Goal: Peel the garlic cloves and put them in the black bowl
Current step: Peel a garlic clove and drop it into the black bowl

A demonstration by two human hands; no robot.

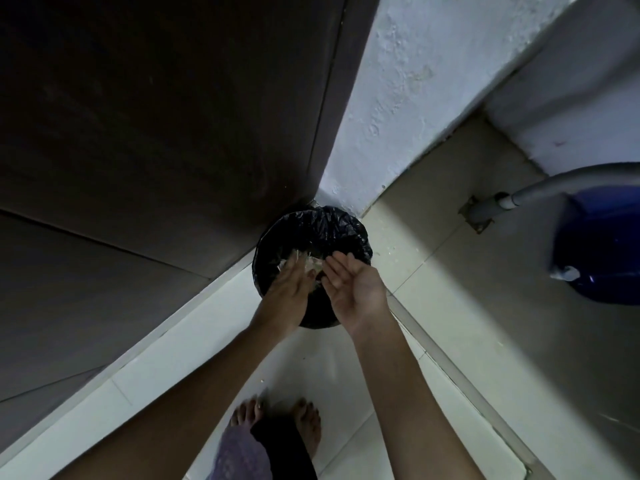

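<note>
The left hand (287,289) and right hand (353,289) are hanging spread flat over the bin (346,226) in the floor's corner, with garlic skins (301,263) just under them. Peeling is looking done. The cloves and black bowl are not showing.

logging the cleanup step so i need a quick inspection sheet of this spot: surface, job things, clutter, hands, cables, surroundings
surface: pale tiled floor.
job's things: pale papery garlic skins at the left fingertips, over the round bin lined with a black plastic bag; no cloves or black bowl seen.
clutter: large blue plastic container at right; small white flecks on the tiles beside the bin.
grippers: left hand palm down, fingers straight; right hand palm up, fingers relaxed; both over the bin, gripping nothing.
cables: nothing seen; a grey curved pipe meets a floor fitting.
surroundings: dark brown wooden door, rough white plaster wall, bare feet.
</note>
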